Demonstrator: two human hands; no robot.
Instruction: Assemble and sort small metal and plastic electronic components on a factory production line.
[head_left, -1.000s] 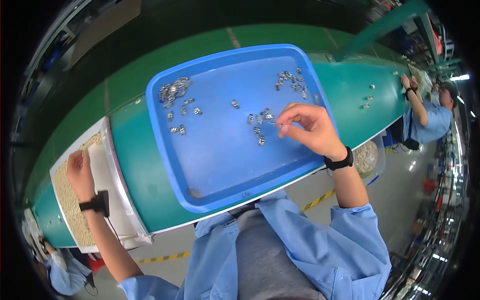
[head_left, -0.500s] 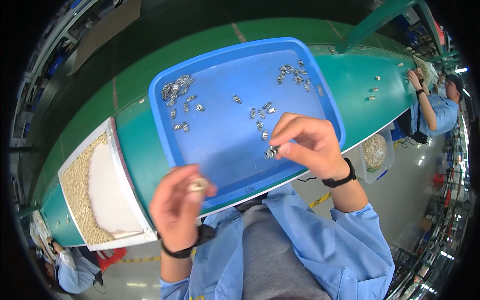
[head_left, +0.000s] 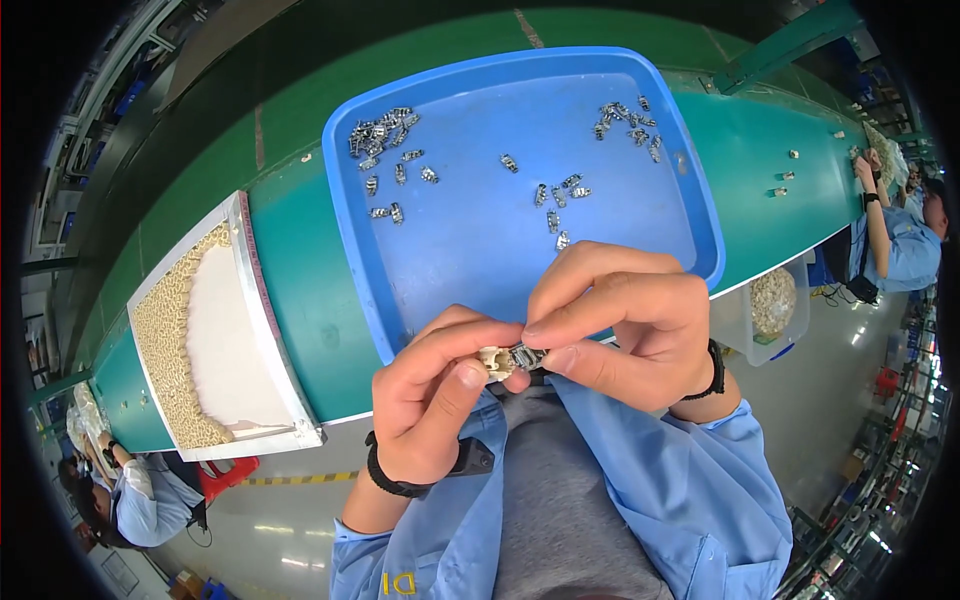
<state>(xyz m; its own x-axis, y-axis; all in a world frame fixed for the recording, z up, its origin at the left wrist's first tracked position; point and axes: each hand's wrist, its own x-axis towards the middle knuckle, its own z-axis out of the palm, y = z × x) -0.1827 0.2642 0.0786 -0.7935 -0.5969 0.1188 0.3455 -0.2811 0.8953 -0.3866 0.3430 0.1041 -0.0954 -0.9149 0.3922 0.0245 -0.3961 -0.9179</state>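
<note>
Pinched in my left hand (head_left: pixel 430 395) is a small cream plastic part (head_left: pixel 495 362). My right hand (head_left: pixel 625 325) grips a small silvery metal part (head_left: pixel 524 356) between thumb and fingertips. The two parts meet end to end in front of my chest, over the near rim of the blue tray (head_left: pixel 345 205); how far one sits inside the other I cannot tell. Loose metal parts like it lie in the tray: a pile (head_left: pixel 380 135) at the far left, a looser group (head_left: pixel 625 125) at the far right, several more around the middle.
Left of the tray, a white shallow box (head_left: pixel 245 345) holds many cream parts (head_left: pixel 180 350) along its left side. Several small parts (head_left: pixel 783 184) dot the green bench (head_left: pixel 755 135) on the right. A clear bin (head_left: pixel 775 310) stands below it. Co-workers (head_left: pixel 905 235) sit at both ends.
My hands, apart before, have come together, bringing the cream part against the metal part. The view has shifted, so the tray appears higher and further right.
</note>
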